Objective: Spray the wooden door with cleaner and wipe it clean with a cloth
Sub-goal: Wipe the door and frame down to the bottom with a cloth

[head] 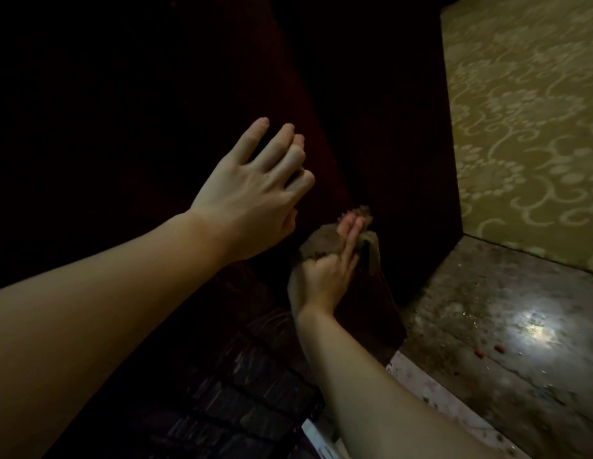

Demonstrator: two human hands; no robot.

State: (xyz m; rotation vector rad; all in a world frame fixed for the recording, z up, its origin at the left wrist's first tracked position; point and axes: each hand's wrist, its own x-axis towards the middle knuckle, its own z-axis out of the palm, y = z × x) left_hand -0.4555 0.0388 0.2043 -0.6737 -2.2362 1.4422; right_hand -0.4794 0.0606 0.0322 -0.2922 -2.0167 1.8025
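Note:
The wooden door (149, 94) is very dark and fills the left and middle of the view, its edge running down toward the floor. My left hand (255, 187) lies against the door face with straight, spread fingers and holds nothing. Lower down, my right hand (325, 273) presses a brownish cloth (325, 238) flat against the door near its bottom edge, fingers stretched over the cloth. No spray bottle is in view.
A wall with yellow-green floral wallpaper (527, 127) stands at the right. Below it is a glossy stone floor (487, 326) with a bright light reflection and small red bits. A pale threshold strip (431, 389) runs along the door's foot. A dark brick-like surface (242, 392) shows below my arms.

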